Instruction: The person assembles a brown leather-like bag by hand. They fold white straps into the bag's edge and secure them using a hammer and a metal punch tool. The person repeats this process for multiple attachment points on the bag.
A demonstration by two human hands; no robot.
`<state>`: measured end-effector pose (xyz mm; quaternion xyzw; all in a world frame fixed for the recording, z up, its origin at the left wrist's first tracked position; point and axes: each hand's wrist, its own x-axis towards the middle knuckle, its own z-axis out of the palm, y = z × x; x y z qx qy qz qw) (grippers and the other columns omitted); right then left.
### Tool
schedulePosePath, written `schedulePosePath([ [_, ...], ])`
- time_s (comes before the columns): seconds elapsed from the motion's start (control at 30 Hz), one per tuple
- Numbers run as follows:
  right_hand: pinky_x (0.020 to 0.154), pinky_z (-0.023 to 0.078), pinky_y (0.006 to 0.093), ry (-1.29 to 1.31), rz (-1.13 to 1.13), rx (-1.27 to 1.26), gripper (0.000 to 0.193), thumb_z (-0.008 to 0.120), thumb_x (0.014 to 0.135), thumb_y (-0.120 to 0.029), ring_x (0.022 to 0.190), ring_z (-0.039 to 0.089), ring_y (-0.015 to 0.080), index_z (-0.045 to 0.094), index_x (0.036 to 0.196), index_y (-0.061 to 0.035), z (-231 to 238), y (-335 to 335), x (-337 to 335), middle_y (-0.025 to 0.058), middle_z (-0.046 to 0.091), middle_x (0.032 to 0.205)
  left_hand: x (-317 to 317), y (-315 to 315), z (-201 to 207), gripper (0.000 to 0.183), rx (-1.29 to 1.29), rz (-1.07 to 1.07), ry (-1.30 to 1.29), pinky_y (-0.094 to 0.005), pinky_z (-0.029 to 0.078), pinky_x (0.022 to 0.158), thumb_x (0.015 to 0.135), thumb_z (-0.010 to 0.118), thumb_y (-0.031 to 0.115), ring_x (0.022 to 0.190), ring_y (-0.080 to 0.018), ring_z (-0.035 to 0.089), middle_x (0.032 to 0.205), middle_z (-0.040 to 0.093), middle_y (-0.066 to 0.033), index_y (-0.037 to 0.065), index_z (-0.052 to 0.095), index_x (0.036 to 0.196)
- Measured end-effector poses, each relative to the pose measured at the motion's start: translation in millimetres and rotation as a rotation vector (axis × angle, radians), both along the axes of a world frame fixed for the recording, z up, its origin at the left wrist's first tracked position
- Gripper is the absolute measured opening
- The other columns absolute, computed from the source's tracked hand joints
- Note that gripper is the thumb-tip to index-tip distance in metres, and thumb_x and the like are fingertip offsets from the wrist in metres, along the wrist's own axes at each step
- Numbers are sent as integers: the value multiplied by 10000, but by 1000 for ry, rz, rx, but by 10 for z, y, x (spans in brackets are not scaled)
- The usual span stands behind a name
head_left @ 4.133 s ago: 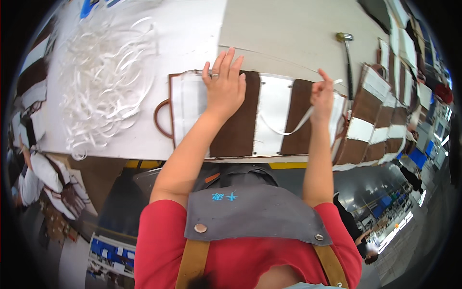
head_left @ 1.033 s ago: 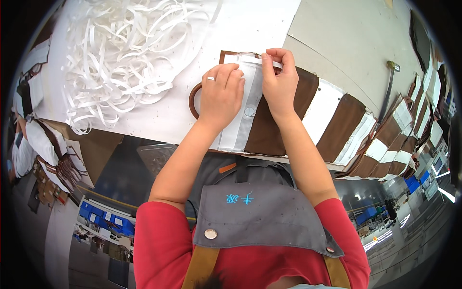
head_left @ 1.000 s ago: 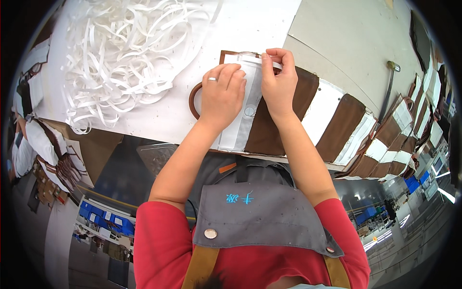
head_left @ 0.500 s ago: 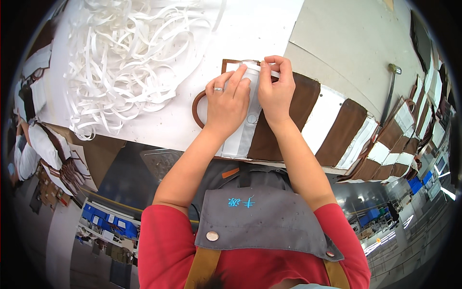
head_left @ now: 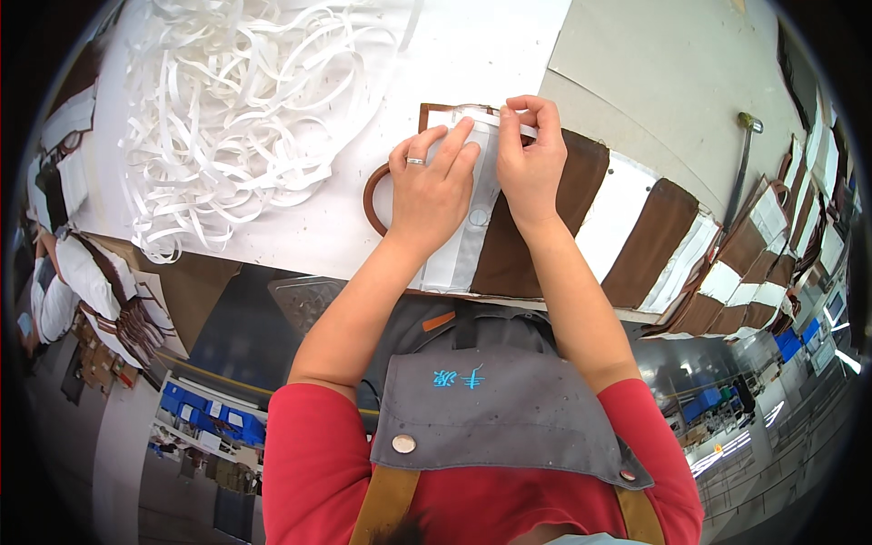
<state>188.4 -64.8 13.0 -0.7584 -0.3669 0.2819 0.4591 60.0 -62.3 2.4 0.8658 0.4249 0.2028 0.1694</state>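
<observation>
My left hand (head_left: 431,189), with a ring on one finger, rests on a bag piece's white-and-grey panel (head_left: 465,250). Its fingers are spread over the upper part of the panel. A narrow white strip (head_left: 487,118) runs across the panel's top, and my right hand (head_left: 530,173) pinches it between thumb and fingertips. Brown trim (head_left: 424,116) edges the panel's far left corner. A round brown handle (head_left: 371,202) curves out beside my left hand. Beneath my right wrist lies a brown panel (head_left: 518,259), apparently part of a striped stack.
A large tangled heap of white strips (head_left: 245,118) covers the table's left. More brown and white pieces (head_left: 649,241) overlap in a row to the right. Beyond them lies a hammer (head_left: 745,159). Another person's sleeve (head_left: 56,304) shows at the far left.
My right hand has shifted slightly up and to the right with the white strip, more of which now shows between my hands. My left hand stays nearly in place on the panel.
</observation>
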Motion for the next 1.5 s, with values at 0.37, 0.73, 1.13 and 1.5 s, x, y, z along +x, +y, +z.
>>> schedulePosePath([
  [0.37, 530, 459, 257, 11, 4, 3, 75, 572, 875, -55, 714, 568, 138, 566, 944, -26, -12, -1, 7, 81, 587, 841, 9, 3, 3, 248, -18, -1, 24, -380, 297, 927, 792, 625, 54, 1117, -208, 473, 1302, 540, 0, 104, 584, 1031],
  [0.73, 529, 468, 264, -21, 28, 12, 82, 569, 865, -38, 726, 590, 163, 561, 946, -31, -43, -8, 14, 92, 593, 868, 15, 12, 3, 262, -37, 11, 29, -381, 304, 930, 794, 617, 53, 1110, -215, 475, 1298, 543, -4, 98, 572, 1048],
  [1.13, 535, 469, 259, 63, 20, 1, 88, 570, 865, -37, 714, 594, 162, 566, 953, -33, -11, -6, 12, 95, 601, 897, -53, 170, 0, 274, -32, 38, 9, -357, 345, 919, 797, 580, 19, 1087, -215, 507, 1289, 555, -24, 89, 557, 1061],
  [1.5, 586, 482, 277, -58, 160, -93, 119, 653, 845, -113, 698, 602, 157, 624, 925, -29, 154, -324, 312, 70, 634, 835, -28, 119, 37, 269, 58, -81, 210, -346, 299, 939, 811, 618, 88, 1052, -149, 543, 1288, 563, 38, 120, 554, 1071],
])
